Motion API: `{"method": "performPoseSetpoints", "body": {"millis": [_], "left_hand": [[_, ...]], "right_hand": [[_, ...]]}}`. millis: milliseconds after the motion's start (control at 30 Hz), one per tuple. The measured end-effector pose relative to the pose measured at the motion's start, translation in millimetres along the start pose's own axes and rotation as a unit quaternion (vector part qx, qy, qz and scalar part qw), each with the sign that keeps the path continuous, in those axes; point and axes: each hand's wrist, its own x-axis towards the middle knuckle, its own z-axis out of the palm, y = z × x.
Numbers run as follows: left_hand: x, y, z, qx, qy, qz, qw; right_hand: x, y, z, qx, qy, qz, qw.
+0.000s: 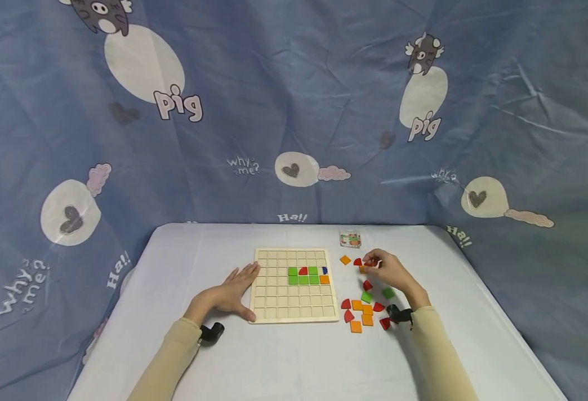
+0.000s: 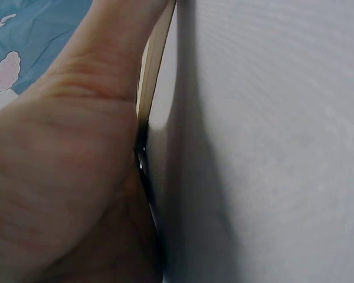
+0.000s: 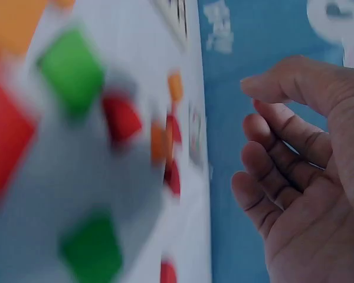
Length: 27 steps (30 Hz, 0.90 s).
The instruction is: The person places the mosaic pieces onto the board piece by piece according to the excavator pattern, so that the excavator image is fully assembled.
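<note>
A square wooden grid board [image 1: 294, 301] lies on the white table. In its grid sit several green squares [image 1: 303, 280], a red quarter-round tile [image 1: 303, 271], a dark blue piece [image 1: 324, 270] and an orange square [image 1: 324, 279]. My left hand [image 1: 231, 292] is spread along the board's left edge, thumb by the near corner; the left wrist view shows mostly palm and table. Over the loose tiles right of the board hovers my right hand [image 1: 389, 272], its fingers [image 3: 259, 127] loosely bent and no tile showing between them. Beneath it lie red and orange tiles [image 3: 159, 141].
Several orange squares [image 1: 367, 320] and red quarter-rounds [image 1: 349, 316] lie scattered right of the board, with green squares [image 1: 388, 293] among them. A small patterned card [image 1: 350, 239] lies at the back. A blue printed curtain [image 1: 294, 111] hangs behind the table.
</note>
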Motion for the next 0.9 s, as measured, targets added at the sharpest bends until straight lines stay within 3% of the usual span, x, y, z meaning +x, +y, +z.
{"method": "performPoseSetpoints", "body": {"millis": [267, 500, 900], "left_hand": [[-0.5, -1.8, 3.0, 0.0, 0.004, 0.002, 1.0], [-1.4, -0.9, 0.5, 0.0, 0.004, 0.004, 1.0], [-0.7, 0.4, 1.4, 0.0, 0.002, 0.001, 1.0]], "right_hand": [[-18.2, 48, -30, -0.032, 0.002, 0.079, 0.9964], [-23.8, 67, -33, -0.026, -0.016, 0.158, 0.987], [-16.9, 79, -29, -0.045, 0.013, 0.161, 0.9859]]}}
